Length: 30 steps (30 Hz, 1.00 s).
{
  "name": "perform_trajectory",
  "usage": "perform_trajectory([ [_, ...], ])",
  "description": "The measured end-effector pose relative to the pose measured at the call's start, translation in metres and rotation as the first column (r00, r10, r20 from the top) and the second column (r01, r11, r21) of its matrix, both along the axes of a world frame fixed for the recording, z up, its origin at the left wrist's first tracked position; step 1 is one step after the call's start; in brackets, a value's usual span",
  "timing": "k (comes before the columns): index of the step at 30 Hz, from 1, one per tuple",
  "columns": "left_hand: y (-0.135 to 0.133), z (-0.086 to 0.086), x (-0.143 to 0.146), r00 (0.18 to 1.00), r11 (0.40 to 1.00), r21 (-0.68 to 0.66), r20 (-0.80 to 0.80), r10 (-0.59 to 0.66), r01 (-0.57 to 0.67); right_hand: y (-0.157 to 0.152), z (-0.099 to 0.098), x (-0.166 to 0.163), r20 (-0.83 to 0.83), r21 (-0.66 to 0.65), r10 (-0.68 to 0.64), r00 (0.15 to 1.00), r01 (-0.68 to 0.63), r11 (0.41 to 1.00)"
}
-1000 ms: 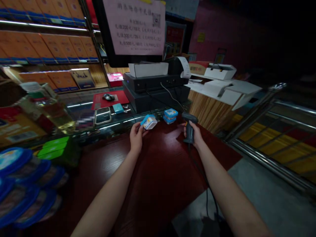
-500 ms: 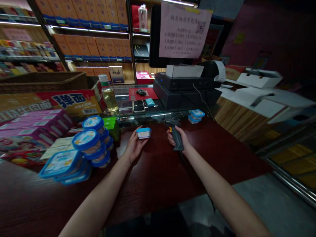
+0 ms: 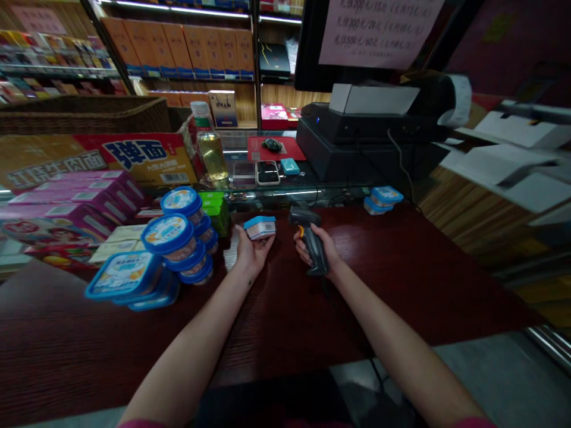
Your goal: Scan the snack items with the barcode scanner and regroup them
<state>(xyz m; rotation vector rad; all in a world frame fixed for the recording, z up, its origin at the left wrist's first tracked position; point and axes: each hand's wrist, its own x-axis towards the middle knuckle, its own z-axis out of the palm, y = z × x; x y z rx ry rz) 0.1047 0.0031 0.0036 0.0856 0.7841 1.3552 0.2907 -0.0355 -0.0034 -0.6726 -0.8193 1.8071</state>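
Note:
My left hand (image 3: pixel 253 252) is closed around a small tub with a blue lid (image 3: pixel 261 227), tilted so that a barcode on its side shows. My right hand (image 3: pixel 322 249) grips a dark barcode scanner (image 3: pixel 314 244) by its handle, the scanner's head pointing left at the tub. A gap separates the scanner from the tub. Left of my left hand stand stacked round tubs with blue lids (image 3: pixel 168 235) and flatter rectangular tubs (image 3: pixel 127 273). Two more blue-lidded tubs (image 3: pixel 384 197) sit at the far right of the dark red counter (image 3: pixel 276 321).
Purple boxes (image 3: pixel 75 205), small green boxes (image 3: pixel 215 213) and a bottle of yellow liquid (image 3: pixel 209 145) line the left and back. A phone (image 3: pixel 268 173) lies on the glass shelf. A black cash register base (image 3: pixel 357 148) stands behind, white cartons (image 3: pixel 504 172) at right.
The tub in my left hand has turned and tilted, bringing its barcode into view. The scanner's head has swung toward the tub. My view has tipped down and shifted left.

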Motion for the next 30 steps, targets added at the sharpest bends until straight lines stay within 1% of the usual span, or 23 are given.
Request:
perform_trajectory([
  [2,-0.002,0.004,0.0,1.0,1.0,0.0,0.005,-0.005,0.005,-0.004,0.004,0.0,0.049,-0.025,0.008,0.999,-0.006,1.0],
  [5,-0.004,0.006,-0.001,1.0,0.999,0.039,0.006,-0.015,0.015,-0.01,0.008,-0.001,0.174,-0.054,-0.01,0.985,0.019,0.998],
  [8,-0.003,0.003,-0.001,0.999,0.997,0.073,-0.001,-0.04,0.04,-0.016,0.011,-0.003,0.288,-0.043,-0.012,0.958,0.026,0.999],
  [10,0.0,-0.001,-0.002,0.998,0.993,0.098,-0.011,-0.059,0.06,-0.019,0.013,-0.004,0.324,-0.031,-0.019,0.946,0.03,0.999],
  [13,0.003,-0.006,-0.002,0.997,0.989,0.13,-0.03,-0.069,0.073,-0.022,0.016,-0.005,0.334,0.002,-0.057,0.941,0.06,0.998],
  [16,0.005,-0.009,-0.002,0.998,0.99,0.132,-0.03,-0.054,0.058,-0.024,0.02,-0.005,0.334,0.033,-0.087,0.939,0.08,0.996],
  [21,0.005,-0.005,0.0,0.995,0.986,0.153,0.071,-0.077,0.065,-0.024,0.022,-0.004,0.334,0.049,-0.094,0.938,0.083,0.995],
  [26,0.003,-0.006,-0.003,0.997,0.986,0.151,-0.011,-0.073,0.074,-0.024,0.019,-0.003,0.335,0.074,-0.098,0.937,0.077,0.994],
  [28,0.001,-0.006,-0.006,0.994,0.975,0.193,-0.026,-0.103,0.107,-0.022,0.018,-0.002,0.336,0.079,-0.098,0.937,0.076,0.994],
  [30,-0.001,-0.004,-0.009,0.989,0.958,0.248,-0.016,-0.145,0.145,-0.02,0.016,0.001,0.327,0.059,-0.116,0.938,0.102,0.993],
])
